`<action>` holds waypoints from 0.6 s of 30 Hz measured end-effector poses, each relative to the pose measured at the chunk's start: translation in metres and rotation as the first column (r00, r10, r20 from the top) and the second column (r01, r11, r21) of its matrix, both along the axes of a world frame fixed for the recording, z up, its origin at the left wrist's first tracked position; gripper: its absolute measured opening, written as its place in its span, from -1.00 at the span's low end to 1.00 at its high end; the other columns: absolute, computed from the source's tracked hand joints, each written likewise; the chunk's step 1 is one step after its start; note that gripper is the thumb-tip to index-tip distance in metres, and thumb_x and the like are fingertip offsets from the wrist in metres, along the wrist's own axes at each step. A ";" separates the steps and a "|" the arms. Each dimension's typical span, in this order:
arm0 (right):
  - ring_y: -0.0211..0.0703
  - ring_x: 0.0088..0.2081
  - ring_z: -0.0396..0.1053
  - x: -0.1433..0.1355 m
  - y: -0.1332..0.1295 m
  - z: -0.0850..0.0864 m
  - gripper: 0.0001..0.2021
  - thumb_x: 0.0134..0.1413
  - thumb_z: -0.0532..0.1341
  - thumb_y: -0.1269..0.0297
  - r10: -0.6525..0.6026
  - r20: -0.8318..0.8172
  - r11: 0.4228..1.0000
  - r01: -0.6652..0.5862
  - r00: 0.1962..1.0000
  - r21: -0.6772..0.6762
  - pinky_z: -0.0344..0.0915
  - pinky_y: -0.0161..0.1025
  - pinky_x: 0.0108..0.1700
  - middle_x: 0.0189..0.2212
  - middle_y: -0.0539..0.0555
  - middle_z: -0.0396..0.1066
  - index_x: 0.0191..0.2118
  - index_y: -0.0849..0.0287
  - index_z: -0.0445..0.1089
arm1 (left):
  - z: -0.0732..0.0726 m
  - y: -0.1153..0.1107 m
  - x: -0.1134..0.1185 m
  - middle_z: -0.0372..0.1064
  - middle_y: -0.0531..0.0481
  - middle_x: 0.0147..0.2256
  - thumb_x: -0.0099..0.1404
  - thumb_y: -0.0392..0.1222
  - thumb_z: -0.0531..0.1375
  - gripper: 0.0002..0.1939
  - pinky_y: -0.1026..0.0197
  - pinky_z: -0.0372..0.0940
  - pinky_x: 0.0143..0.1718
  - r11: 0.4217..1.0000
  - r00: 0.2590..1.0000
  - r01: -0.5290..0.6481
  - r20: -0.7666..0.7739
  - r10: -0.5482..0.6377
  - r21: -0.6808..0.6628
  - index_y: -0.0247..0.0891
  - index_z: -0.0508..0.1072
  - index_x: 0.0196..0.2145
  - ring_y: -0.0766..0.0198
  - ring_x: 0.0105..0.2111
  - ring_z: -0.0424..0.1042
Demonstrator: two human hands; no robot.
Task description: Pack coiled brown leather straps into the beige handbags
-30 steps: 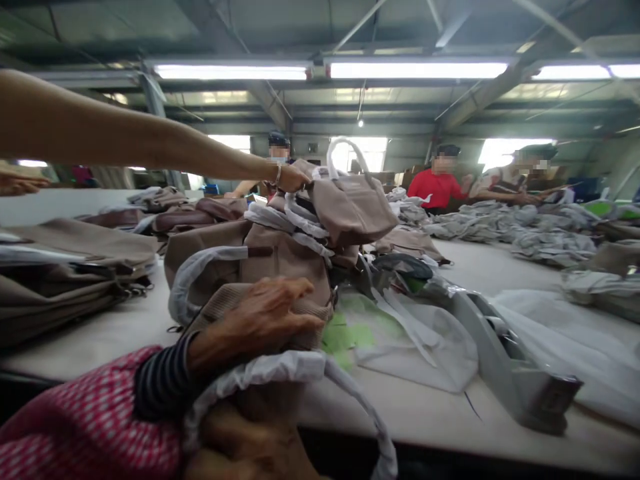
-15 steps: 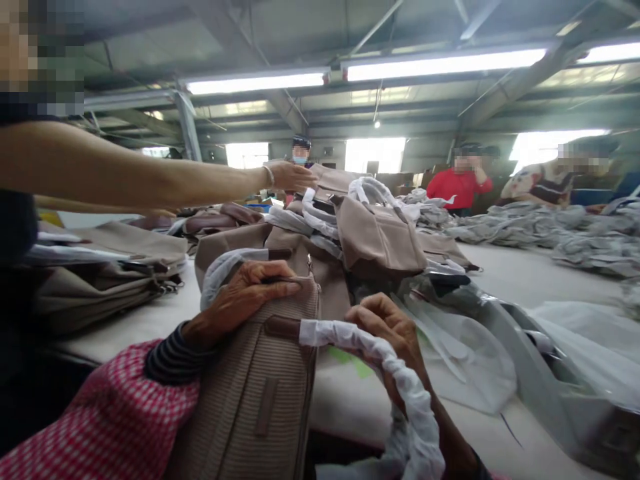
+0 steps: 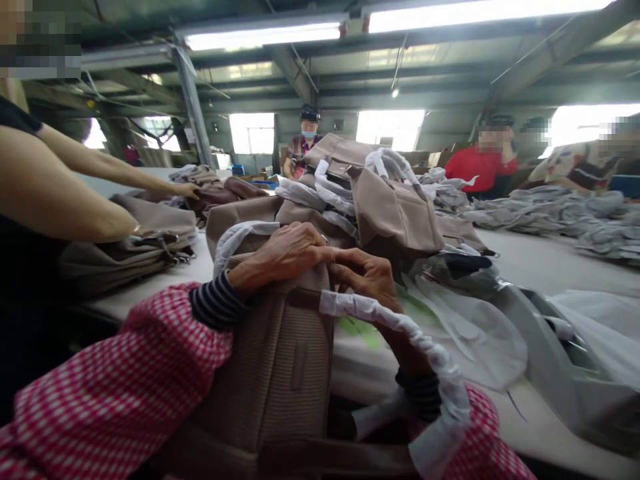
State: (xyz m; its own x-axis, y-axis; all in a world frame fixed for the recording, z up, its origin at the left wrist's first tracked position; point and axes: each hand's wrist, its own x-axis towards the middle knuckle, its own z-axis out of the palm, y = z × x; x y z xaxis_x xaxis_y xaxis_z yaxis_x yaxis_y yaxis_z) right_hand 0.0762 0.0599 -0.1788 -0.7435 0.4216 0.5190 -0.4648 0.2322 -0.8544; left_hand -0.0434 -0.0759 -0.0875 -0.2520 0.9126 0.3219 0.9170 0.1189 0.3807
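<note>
A taupe ribbed handbag (image 3: 280,360) stands tilted in front of me, its end toward the pile. My left hand (image 3: 287,253) is closed over the bag's upper far corner. My right hand (image 3: 365,273) meets it there, fingers pinched at the same corner; the exact spot they grip is hidden. My right forearm passes through the loop of the carry handle (image 3: 400,323), which is wrapped in white crinkled paper and joined to the bag by a brown leather tab (image 3: 303,301). A second wrapped handle (image 3: 240,240) shows behind my left hand.
More taupe handbags (image 3: 395,207) with wrapped handles are heaped just ahead. A grey tape-dispenser-like device (image 3: 545,373) and white sheeting (image 3: 480,327) lie at right. Grey cloth (image 3: 550,213) is piled behind. A co-worker's arms (image 3: 100,180) reach over stacked bags (image 3: 125,260) at left.
My right hand has moved up and left from beside the handle to the bag's corner, joining my left hand. The co-worker's arm has withdrawn from the heap toward the left stack. The view has tilted down.
</note>
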 end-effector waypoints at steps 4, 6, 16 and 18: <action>-0.13 -0.44 0.46 0.003 0.018 -0.002 -0.76 0.14 0.37 0.15 -0.094 0.015 0.964 0.087 0.995 0.250 0.37 -0.25 -0.43 -0.38 0.06 0.57 -0.14 0.13 0.64 | -0.003 0.008 0.000 0.23 0.03 -0.57 0.34 -0.14 0.15 -0.61 0.14 -0.02 -0.39 1.000 1.000 0.004 0.021 -0.004 0.022 -0.27 0.29 -0.63 0.29 -0.49 0.18; -0.13 -0.38 0.47 0.002 0.021 -0.002 -0.84 0.19 0.30 0.24 -0.182 -0.062 0.867 0.190 0.981 0.461 0.37 -0.25 -0.32 -0.35 0.07 0.56 -0.18 0.13 0.62 | -0.005 0.008 -0.001 0.14 0.07 -0.58 0.33 -0.16 0.14 -0.61 0.14 -0.06 -0.40 0.998 0.999 -0.017 0.041 0.014 0.055 -0.26 0.22 -0.64 0.31 -0.49 0.12; -0.26 -0.41 0.30 0.022 0.011 0.004 -0.77 0.45 0.14 0.34 -0.294 -0.202 0.442 0.321 0.934 0.838 0.08 -0.29 -0.37 -0.40 0.01 0.33 -0.23 0.21 0.50 | -0.016 0.000 -0.003 0.05 0.11 -0.56 0.33 0.01 0.11 -0.57 0.15 -0.10 -0.40 0.987 0.994 -0.103 0.058 0.097 0.123 -0.25 0.15 -0.60 0.33 -0.49 0.08; -0.24 -0.41 0.30 0.030 0.004 0.003 -0.75 0.47 0.13 0.28 -0.283 -0.204 0.442 0.316 0.937 0.839 0.09 -0.27 -0.37 -0.41 0.01 0.33 -0.24 0.22 0.49 | -0.018 -0.002 -0.004 0.08 0.11 -0.56 0.34 0.03 0.12 -0.57 0.16 -0.08 -0.39 0.981 0.991 -0.122 0.066 0.113 0.152 -0.26 0.19 -0.60 0.33 -0.48 0.10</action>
State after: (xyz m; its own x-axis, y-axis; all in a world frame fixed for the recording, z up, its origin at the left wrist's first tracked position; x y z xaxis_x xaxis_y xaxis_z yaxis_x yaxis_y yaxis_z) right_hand 0.1063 0.0644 -0.1757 -0.6398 -0.0451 0.7672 -0.2365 0.9614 -0.1408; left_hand -0.0470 -0.0784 -0.1052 -0.3763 0.8154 0.4399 0.8766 0.1598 0.4538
